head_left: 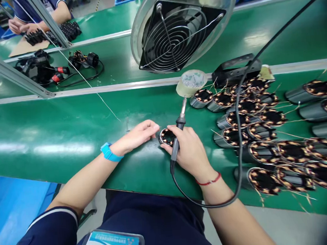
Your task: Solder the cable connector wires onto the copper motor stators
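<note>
Motor coil (167,136) sat on the green bench (69,145), between the two hands, front and middle of my view.

Left to right from my end: blue bin (20,213) at lower left, below bench level. Up top, beyond the frame bars, a co-worker's hands (31,28) were over a batch of black parts (68,30). Nearer, a dark cable bundle with red plugs (62,70) lay behind the rail. Thin white strand (102,99) ran down toward the bench.

Left hand (142,135), blue strap (108,153) at the wrist, was at the coil's left edge, thumb and forefinger together. Couldn't tell if a wire was pinched between them.

Right hand (192,150), red bracelet (209,180), was closed around the soldering iron (181,120), thumb and finger also bracing the coil. Iron's tip pointed up and away from the coil, toward a pale round pot (185,90); couldn't tell if it touched. Black fan (171,42) hung above that.

Iron's black cord (238,131) looped over the right forearm and up to the top right corner. Far right, more coils (263,180) lay on their sides in rows, loose wire ends sticking out.
</note>
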The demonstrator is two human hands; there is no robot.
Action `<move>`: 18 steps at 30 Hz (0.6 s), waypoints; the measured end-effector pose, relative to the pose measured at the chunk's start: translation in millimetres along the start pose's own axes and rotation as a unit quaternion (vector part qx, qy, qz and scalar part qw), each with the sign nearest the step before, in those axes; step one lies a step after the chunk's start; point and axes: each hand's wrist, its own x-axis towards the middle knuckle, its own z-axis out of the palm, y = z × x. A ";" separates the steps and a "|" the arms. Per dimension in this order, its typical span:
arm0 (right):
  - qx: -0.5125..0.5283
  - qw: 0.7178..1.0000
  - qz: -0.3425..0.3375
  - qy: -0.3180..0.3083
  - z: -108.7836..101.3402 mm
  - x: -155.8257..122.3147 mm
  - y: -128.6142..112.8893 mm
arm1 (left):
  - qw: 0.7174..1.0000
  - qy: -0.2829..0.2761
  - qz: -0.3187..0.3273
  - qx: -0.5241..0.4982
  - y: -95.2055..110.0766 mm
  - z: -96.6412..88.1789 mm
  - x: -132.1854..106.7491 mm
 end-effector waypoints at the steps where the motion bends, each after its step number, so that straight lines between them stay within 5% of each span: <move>1: 0.001 1.000 0.001 0.004 1.7 -1.1 0.3 | 1.000 -0.003 0.006 0.021 -1.7 -0.9 -3.7; 11: 0.039 0.999 0.015 0.010 6.4 -4.3 0.2 | 0.965 0.080 0.073 0.240 -3.8 -10.9 -16.9; 15: 0.044 0.999 0.018 0.009 7.7 -5.0 -0.4 | 0.999 0.002 0.014 0.046 -4.8 -6.0 -3.7; 18: 0.046 0.999 0.023 0.005 6.9 -5.1 -0.7 | 0.994 -0.015 -0.034 -0.102 -10.8 -2.9 6.6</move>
